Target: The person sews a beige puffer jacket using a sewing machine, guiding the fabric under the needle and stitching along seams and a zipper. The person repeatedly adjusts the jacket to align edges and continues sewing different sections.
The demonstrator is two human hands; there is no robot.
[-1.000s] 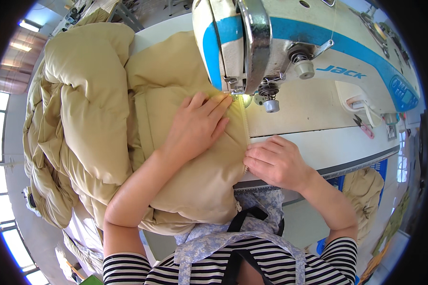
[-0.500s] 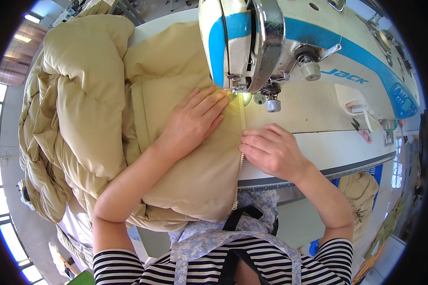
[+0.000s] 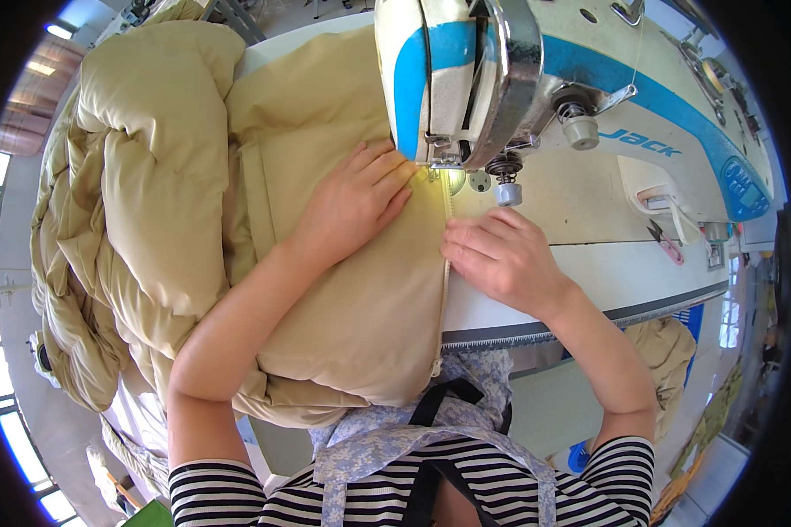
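Note:
A tan padded garment [image 3: 325,325] lies on the sewing table, with a zipper [image 3: 445,307] along its right edge running up under the presser foot [image 3: 444,167] of a white-and-blue sewing machine [image 3: 677,176]. My left hand [image 3: 357,195] lies open on the fabric just left of the lit needle area, fingertips near the foot. My right hand [image 3: 492,255] pinches the zipper edge a little below the foot.
Bunched tan padding [image 3: 141,202] fills the table's left side. Pink-handled snips [image 3: 668,246] lie to the right near the machine. A ruler strip [image 3: 571,325] runs along the front edge. A blue crate [image 3: 687,320] with tan fabric is below at the right.
Both hands and the garment have moved forward, away from my body, with the zipper advancing along the foot. My right hand keeps its pinch, and my left stays flat on the fabric.

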